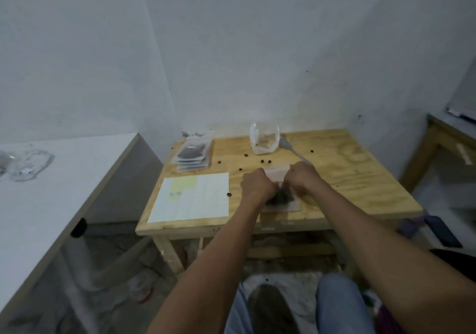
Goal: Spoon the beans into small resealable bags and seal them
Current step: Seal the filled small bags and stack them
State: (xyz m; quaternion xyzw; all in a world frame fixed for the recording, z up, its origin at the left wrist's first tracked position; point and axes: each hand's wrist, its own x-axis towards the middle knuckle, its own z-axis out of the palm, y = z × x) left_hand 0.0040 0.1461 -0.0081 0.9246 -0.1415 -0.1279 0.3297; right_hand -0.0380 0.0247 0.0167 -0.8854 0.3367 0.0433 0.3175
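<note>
Wooden table (334, 179), near edge facing the person, far edge against the wall. Both hands work at the near-middle of the top. Left hand (257, 185) and right hand (301, 179), fingers curled, each pinch the top of one small bag (279, 194) lying flat on the wood; dark beans show through it between the hands. The bag's near edge sits close to the table's near edge.

Open wood: a wide bare stretch on the right side, out to the right edge. Left side taken up by one sheet of paper (192, 197), reaching almost to the near-left corner.

Far left: one stack of filled bags (193, 157), about five, count uncertain from blur. Far middle: one clear container (264, 138), upright, nearly empty. One spoon (291, 148) lies just right of it, handle pointing toward the right hand.

Loose beans (265, 161) scattered on the top: roughly eight visible, mostly between container and hands, one beside the paper's right edge.
</note>
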